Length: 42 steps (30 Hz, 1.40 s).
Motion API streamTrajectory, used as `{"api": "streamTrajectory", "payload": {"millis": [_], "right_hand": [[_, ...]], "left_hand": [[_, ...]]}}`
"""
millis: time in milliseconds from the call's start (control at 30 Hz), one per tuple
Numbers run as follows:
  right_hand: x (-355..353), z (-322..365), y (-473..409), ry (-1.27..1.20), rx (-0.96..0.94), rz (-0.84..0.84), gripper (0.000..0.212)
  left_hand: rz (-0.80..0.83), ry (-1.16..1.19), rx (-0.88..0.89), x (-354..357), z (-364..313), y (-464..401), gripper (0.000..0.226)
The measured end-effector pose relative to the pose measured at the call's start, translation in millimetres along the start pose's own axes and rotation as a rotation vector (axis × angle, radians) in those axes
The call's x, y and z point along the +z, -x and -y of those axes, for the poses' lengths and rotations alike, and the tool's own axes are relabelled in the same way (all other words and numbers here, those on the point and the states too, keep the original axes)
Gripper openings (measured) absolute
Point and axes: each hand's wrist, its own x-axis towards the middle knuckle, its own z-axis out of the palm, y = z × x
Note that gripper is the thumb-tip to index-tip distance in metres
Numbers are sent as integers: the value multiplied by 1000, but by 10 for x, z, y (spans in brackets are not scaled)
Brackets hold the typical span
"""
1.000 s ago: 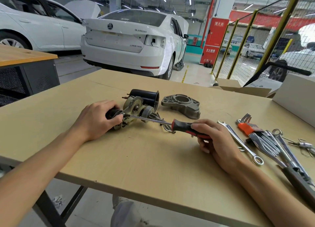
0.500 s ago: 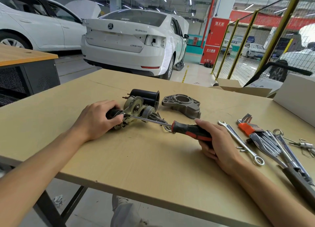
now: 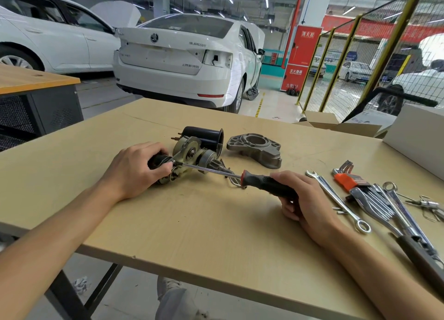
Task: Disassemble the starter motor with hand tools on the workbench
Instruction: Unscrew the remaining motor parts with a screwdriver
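Mid-worktop, left hand (image 3: 134,169) grip clamps the rigid, seemingly heavy, roll-prone starter motor assembly (image 3: 189,160); right hand (image 3: 304,199) grip wraps the screwdriver (image 3: 252,181) handle.

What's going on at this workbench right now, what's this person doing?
A person is taking apart a starter motor on the workbench. The left hand grips the motor assembly to steady it, while the right hand holds a screwdriver whose tip is at the assembly's left end, near the left fingers. A black cylindrical housing and a grey metal end bracket already lie separately behind it. Wrenches and a hex key set lie to the right.
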Motion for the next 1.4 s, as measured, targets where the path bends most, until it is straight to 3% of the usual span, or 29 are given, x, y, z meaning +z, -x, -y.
{"api": "streamTrajectory", "payload": {"millis": [133,267,400,533,767,1033,1200,1400], "right_hand": [[12,0,-7,-16,45,-25,38],[12,7,-12,-16,13,-49,21],[4,16,-11,-52,23,-60,31],[22,9,-4,-13,35,-53,21],[-4,3,-21,-154,54,-30,55],[17,19,-38,-241,131,-33,47],[27,35,-37,-215,97,-22,66],[29,26,-16,-181,160,-47,33]], "left_hand": [[0,6,-5,-8,-4,1,59],[4,1,-6,-8,1,-2,60],[3,-2,-6,-2,5,-8,60],[7,-3,-5,3,19,-6,59],[-1,-10,0,11,26,-3,58],[6,-4,-3,14,31,-9,56],[7,-9,7,19,44,-10,54],[10,-7,18,14,39,-8,54]]}}
